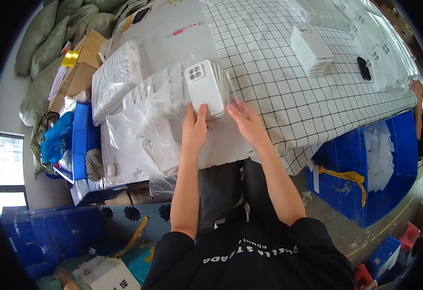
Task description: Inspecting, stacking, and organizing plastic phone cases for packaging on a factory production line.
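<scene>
A stack of white phone cases (pixel 204 89) stands on the table in front of me, its front case showing a square camera cutout. My left hand (pixel 194 129) is closed on the stack's lower left corner, thumb on the front case's face. At the stack's right side, my right hand (pixel 248 124) has thumb and fingers bent around the lower end of a thin phone case (pixel 231 86) seen edge-on. Left of the stack lies a clear plastic bag (pixel 146 118) with white cases in it. Another phone case (pixel 149 149) shows through the plastic near the table's front edge.
A wrapped pack (pixel 117 79) lies at the left. On the checked cloth (pixel 269 63) stand another case stack (pixel 312 50), a black object (pixel 364 68) and bagged cases (pixel 383 53). A blue bin (pixel 339 183) stands below at right. Another person's arm (pixel 418 111) shows at far right.
</scene>
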Motion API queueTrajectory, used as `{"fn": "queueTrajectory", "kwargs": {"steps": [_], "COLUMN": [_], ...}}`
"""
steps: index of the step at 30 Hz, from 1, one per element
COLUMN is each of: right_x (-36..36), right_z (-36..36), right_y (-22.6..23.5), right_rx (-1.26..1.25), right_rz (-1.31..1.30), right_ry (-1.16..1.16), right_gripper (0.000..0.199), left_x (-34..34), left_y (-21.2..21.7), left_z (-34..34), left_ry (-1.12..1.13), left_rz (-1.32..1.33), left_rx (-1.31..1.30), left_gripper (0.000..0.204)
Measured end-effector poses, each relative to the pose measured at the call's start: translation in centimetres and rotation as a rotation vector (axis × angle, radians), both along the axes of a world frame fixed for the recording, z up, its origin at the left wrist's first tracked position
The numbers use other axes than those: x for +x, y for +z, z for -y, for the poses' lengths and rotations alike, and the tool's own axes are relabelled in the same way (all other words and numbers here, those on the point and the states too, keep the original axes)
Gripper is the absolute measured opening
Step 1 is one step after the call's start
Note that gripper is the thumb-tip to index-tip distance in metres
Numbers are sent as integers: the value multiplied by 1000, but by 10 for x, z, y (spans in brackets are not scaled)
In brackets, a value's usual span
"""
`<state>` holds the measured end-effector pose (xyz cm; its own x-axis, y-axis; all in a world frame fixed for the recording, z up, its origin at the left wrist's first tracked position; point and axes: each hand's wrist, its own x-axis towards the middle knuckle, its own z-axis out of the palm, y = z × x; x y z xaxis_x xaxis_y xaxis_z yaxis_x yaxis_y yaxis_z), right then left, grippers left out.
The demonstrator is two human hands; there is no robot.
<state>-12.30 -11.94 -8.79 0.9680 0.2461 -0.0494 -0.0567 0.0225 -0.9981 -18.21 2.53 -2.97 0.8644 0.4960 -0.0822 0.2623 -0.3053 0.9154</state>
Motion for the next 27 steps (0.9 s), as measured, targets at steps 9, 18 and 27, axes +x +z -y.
{"fn": "queueTrajectory", "kwargs": {"steps": [9, 18, 27], "right_x": [5, -86, -146], "right_z": [-11, 63, 57], "right_y": [63, 89, 83], "right_rx": [-320, 343, -376], "right_rz": [145, -404, 466], "right_ry": [68, 418, 429], "right_gripper": [40, 20, 40], "left_x": [-18, -81, -101], "left_y": [-1, 43, 3], "left_z": [27, 40, 70], "left_ry": [182, -24, 20], "left_rz": [133, 663, 496], "left_rx": [707, -814, -1321], "left_gripper": [46, 57, 81]}}
